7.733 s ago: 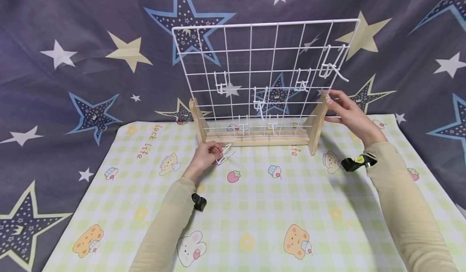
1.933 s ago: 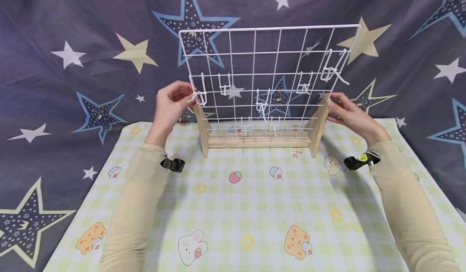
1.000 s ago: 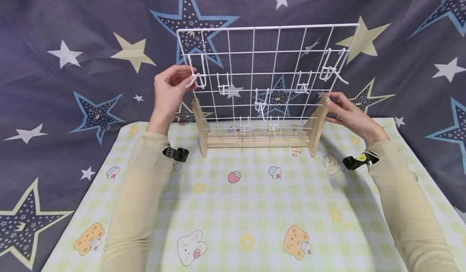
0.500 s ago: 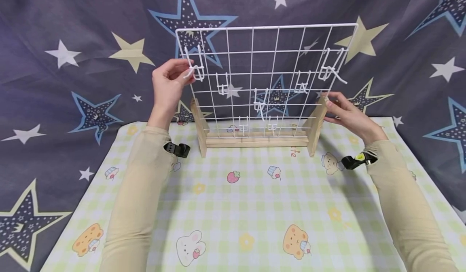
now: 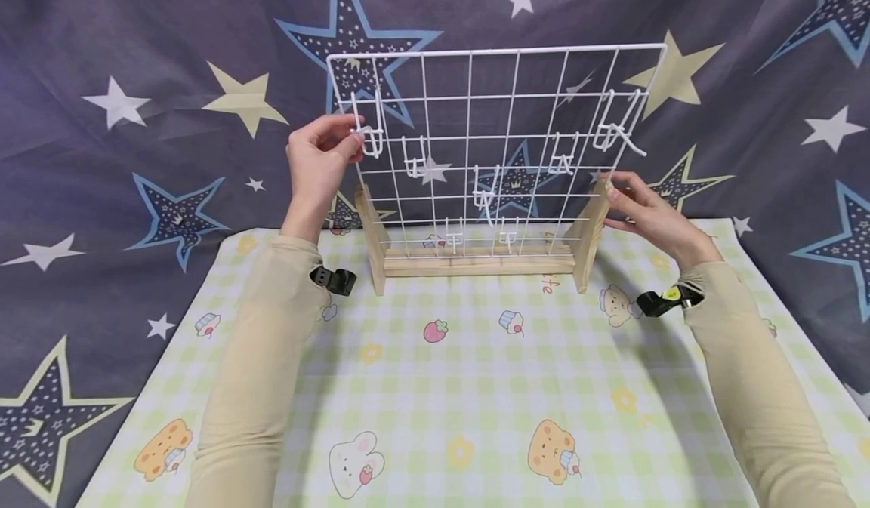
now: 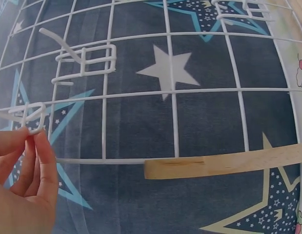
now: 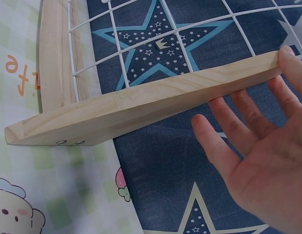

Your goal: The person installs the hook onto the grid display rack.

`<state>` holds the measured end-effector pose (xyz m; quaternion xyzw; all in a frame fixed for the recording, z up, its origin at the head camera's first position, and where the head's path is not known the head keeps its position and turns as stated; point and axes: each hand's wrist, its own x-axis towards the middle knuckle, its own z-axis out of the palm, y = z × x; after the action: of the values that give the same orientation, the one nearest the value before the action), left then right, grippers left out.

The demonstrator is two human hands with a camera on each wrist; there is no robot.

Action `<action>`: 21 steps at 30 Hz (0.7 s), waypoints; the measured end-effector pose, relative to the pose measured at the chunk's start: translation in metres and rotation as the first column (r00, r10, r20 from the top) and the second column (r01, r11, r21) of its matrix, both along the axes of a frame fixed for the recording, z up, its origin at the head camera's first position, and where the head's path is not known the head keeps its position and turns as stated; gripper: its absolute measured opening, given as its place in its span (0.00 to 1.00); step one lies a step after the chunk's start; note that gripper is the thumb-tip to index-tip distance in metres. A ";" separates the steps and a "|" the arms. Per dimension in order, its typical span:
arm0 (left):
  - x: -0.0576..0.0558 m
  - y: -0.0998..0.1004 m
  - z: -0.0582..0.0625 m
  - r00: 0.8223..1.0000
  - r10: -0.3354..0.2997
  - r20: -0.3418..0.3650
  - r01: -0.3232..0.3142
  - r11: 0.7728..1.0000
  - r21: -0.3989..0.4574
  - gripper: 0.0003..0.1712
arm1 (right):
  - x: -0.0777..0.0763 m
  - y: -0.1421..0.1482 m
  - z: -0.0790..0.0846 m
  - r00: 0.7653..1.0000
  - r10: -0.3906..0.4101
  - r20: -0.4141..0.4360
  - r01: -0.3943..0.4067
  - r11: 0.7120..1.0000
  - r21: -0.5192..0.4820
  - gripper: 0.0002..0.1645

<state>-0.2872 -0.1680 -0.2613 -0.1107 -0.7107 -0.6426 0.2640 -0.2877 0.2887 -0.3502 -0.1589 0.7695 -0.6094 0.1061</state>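
Observation:
In the head view a white wire grid (image 5: 496, 50) stands upright in a wooden stand (image 5: 479, 267). My left hand (image 5: 318, 162) pinches a white wire hook (image 5: 374, 143) at the grid's upper left edge, between thumb and fingers. The left wrist view shows the same hook (image 6: 37, 116) against the wires; whether it is fully seated I cannot tell. At the stand's right upright (image 7: 155, 100), my right hand (image 5: 658, 217) grips the top end, thumb on the near side and fingers behind.
Several other white hooks hang on the grid, among them a large hook (image 5: 615, 132) at upper right and a hook (image 5: 484, 195) near the middle. A checked cloth (image 5: 408, 395) covers the table. Behind hangs a dark star-patterned curtain (image 5: 81, 168).
My left hand has raised the hook from the table by the stand's left foot to the grid's upper left, and just now lowered it slightly. My right hand keeps its place.

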 end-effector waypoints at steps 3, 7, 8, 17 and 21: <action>0.001 0.000 -0.003 1.000 0.015 0.015 -0.014 1.000 -0.024 0.10 | 0.000 0.001 -0.001 1.000 0.009 -0.001 -0.009 1.000 -0.019 0.26; 0.002 0.000 -0.005 1.000 0.020 0.017 -0.020 0.999 -0.030 0.09 | 0.000 0.001 -0.002 1.000 0.016 -0.006 -0.016 0.999 -0.028 0.26; 0.002 0.000 -0.005 1.000 0.019 0.020 -0.018 1.000 -0.025 0.08 | 0.000 0.001 -0.002 1.000 0.016 -0.007 -0.016 0.999 -0.027 0.26; 0.003 0.001 -0.011 1.000 0.029 0.009 -0.029 0.999 0.018 0.06 | 0.000 0.001 -0.002 1.000 0.017 -0.011 -0.017 0.999 -0.050 0.27; 0.006 -0.001 -0.018 1.000 0.026 0.008 -0.027 0.999 0.021 0.03 | 0.000 0.001 -0.002 1.000 0.013 -0.015 -0.013 0.999 -0.043 0.27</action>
<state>-0.2816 -0.1688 -0.2794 -0.0959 -0.7064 -0.6469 0.2707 -0.2872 0.2894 -0.3524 -0.1706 0.7561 -0.6238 0.1009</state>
